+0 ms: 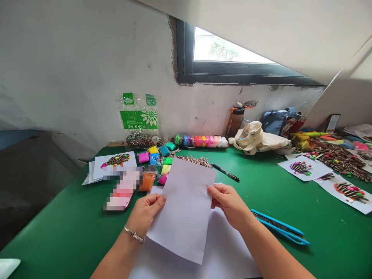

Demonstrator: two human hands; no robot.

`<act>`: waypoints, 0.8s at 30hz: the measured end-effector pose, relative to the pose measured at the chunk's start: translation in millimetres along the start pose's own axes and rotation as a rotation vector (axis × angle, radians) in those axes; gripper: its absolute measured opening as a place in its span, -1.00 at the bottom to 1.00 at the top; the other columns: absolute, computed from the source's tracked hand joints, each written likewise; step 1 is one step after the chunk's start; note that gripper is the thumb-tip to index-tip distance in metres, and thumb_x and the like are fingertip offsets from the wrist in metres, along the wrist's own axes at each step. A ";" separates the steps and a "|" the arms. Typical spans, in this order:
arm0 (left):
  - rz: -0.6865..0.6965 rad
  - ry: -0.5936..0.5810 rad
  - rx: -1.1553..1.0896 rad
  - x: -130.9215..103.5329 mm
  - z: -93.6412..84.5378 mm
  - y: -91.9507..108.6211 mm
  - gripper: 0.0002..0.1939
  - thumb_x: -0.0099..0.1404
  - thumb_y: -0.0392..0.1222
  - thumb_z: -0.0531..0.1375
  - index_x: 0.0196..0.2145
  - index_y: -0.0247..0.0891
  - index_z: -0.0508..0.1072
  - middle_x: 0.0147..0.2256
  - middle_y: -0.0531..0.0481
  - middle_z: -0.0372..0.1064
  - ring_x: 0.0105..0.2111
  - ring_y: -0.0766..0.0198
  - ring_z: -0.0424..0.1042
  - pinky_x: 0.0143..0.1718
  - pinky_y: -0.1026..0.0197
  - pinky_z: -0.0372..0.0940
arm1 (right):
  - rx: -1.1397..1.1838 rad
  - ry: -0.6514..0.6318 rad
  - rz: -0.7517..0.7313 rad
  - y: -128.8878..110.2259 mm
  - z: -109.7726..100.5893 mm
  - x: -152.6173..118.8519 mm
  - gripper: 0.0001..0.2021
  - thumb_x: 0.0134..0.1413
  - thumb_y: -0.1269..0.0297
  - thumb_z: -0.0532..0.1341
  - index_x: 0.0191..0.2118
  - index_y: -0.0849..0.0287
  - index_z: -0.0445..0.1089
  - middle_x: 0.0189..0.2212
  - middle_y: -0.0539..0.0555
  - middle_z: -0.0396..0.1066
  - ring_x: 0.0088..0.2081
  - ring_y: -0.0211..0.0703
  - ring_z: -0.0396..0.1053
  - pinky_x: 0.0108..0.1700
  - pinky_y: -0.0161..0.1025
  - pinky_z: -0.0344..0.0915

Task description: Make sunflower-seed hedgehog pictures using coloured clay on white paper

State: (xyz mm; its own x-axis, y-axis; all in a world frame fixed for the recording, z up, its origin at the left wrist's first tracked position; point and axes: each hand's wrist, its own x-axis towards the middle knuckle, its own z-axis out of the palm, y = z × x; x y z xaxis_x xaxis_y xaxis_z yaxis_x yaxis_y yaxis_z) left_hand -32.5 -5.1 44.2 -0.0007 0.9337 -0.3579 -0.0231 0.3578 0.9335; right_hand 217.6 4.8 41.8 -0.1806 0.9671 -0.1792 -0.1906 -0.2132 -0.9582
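Note:
A blank white sheet of paper is held up in front of me, slightly tilted. My left hand pinches its left edge, with the thumb on the front. On the right edge, my right hand grips it the same way; the fingers behind are partly hidden. Beneath it lies more white paper on the green table. Just beyond the sheet are a pile of sunflower seeds and small packets of coloured clay, among them an orange packet. A black pen rests behind my right hand.
Blue-handled cutters or scissors lie right of my right forearm. Seed pictures sit at the left, with others at the right. Along the wall stand a seed bag, a clay roll, a bottle and a cloth bag.

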 end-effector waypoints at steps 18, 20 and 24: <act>0.056 0.075 -0.014 -8.6 13.9 5.1 -0.58 -0.09 0.14 0.34 -0.49 -0.33 0.51 -0.65 0.08 0.32 -0.65 0.33 0.27 -0.65 0.33 0.14 | 0.106 -0.122 0.081 4.8 12.7 -4.2 -0.61 -0.15 -0.02 0.33 -0.33 0.25 0.52 -0.41 0.15 0.50 -0.37 -0.04 0.43 -0.34 -0.20 0.30; 0.077 0.086 0.002 -9.5 15.7 5.1 -0.58 -0.07 0.15 0.33 -0.52 -0.33 0.49 -0.69 0.10 0.26 -0.68 0.38 0.20 -0.67 0.35 0.08 | 0.072 -0.092 0.044 0.1 8.2 -4.1 -0.60 -0.12 -0.03 0.31 -0.34 0.26 0.52 -0.46 0.13 0.47 -0.43 -0.10 0.38 -0.38 -0.22 0.27; 0.122 0.074 0.083 -10.7 18.4 3.1 -0.57 -0.05 0.17 0.31 -0.52 -0.33 0.49 -0.71 0.13 0.19 -0.69 0.39 0.14 -0.68 0.35 0.03 | 0.010 -0.014 -0.011 -6.1 1.8 -3.9 -0.63 -0.13 -0.03 0.32 -0.46 0.27 0.46 -0.57 0.05 0.35 -0.54 -0.24 0.24 -0.48 -0.27 0.19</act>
State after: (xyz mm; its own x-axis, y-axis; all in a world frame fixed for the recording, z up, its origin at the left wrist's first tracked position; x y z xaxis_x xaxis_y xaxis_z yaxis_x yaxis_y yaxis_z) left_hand -14.2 -13.8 51.3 -0.0718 0.9683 -0.2394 0.0639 0.2440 0.9677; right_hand 217.7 2.0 48.7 -0.1923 0.9673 -0.1654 -0.2025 -0.2040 -0.9578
